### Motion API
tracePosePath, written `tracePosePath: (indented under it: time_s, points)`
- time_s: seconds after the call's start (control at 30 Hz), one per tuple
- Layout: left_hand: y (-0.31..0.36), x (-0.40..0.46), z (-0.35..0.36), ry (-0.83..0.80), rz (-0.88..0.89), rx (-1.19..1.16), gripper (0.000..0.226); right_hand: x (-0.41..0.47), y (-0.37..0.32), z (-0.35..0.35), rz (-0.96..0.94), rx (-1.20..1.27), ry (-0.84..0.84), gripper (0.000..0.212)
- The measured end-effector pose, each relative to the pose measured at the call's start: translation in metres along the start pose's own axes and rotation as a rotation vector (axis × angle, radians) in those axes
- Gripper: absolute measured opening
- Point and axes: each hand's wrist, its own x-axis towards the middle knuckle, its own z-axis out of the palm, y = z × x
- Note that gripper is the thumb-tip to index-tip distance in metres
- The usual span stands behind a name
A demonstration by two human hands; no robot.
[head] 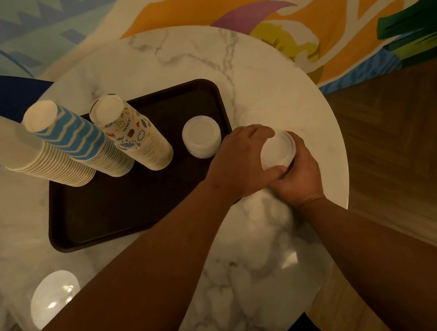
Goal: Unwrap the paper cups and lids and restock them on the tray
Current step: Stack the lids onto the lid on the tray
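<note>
A dark brown tray (111, 207) lies on the round marble table. Three tall upside-down cup stacks stand on its far left: a plain white stack (0, 141), a blue zigzag stack (77, 139) and a doodle-print stack (136, 137). A short stack of white lids (201, 135) stands on the tray's right side. Just right of the tray, both hands hold another stack of white lids (277, 153). My left hand (239, 162) grips it from the left and top. My right hand (300, 176) wraps it from below and the right. Crumpled clear wrap (262, 215) lies under my wrists.
The marble table (159, 59) ends close to my right hand, with wood floor (403, 141) beyond. A clear wrapped bundle (54, 298) sits at the table's near left edge. A colourful mural fills the background.
</note>
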Motion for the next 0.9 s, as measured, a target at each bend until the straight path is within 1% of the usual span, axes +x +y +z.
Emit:
tracePosePath:
  time_s: [0.07,0.1,0.2,0.23,0.27,0.33,0.4,0.5,0.67,0.73,0.77,0.83,0.87,0.9]
  points:
    - [-0.001,-0.001,-0.004,0.054,-0.014,-0.022,0.062,0.000,0.002,-0.001,-0.008,-0.017,-0.005,0.095]
    - [-0.004,-0.001,-0.007,0.107,-0.039,-0.027,0.061,0.001,0.003,-0.001,-0.018,-0.044,-0.009,0.096]
    - [-0.023,-0.003,-0.016,0.333,-0.208,0.046,0.056,0.003,0.007,-0.002,-0.033,-0.124,-0.018,0.099]
    - [-0.030,-0.004,-0.020,0.376,-0.284,0.083,0.054,0.003,0.008,-0.002,-0.038,-0.131,-0.018,0.099]
    - [-0.037,-0.005,-0.023,0.374,-0.364,0.107,0.053,0.004,0.008,-0.001,-0.042,-0.133,-0.015,0.098]
    - [-0.047,-0.006,-0.024,0.302,-0.485,0.143,0.053,0.003,0.009,0.000,-0.053,-0.135,-0.010,0.096]
    - [-0.053,-0.008,-0.022,0.245,-0.536,0.157,0.053,0.003,0.009,0.000,-0.062,-0.136,-0.005,0.095]
    - [-0.054,-0.009,-0.018,0.211,-0.579,0.122,0.051,0.003,0.010,0.000,-0.071,-0.135,-0.002,0.094]
    - [-0.055,-0.009,-0.018,0.140,-0.580,0.134,0.051,0.003,0.010,0.000,-0.068,-0.134,-0.003,0.095]
    - [-0.052,-0.008,-0.020,0.156,-0.580,0.157,0.054,0.003,0.011,0.001,-0.071,-0.133,0.000,0.094]
    - [-0.048,-0.007,-0.019,0.202,-0.544,0.161,0.055,0.003,0.011,0.000,-0.070,-0.135,-0.001,0.094]
    - [-0.033,-0.005,-0.017,0.285,-0.389,0.110,0.051,0.004,0.010,0.000,-0.060,-0.137,-0.008,0.095]
    - [-0.024,-0.003,-0.015,0.266,-0.301,0.056,0.049,0.004,0.010,0.000,-0.053,-0.128,-0.011,0.095]
    - [-0.015,-0.001,-0.012,0.194,-0.227,0.000,0.049,0.003,0.008,-0.001,-0.051,-0.110,-0.012,0.096]
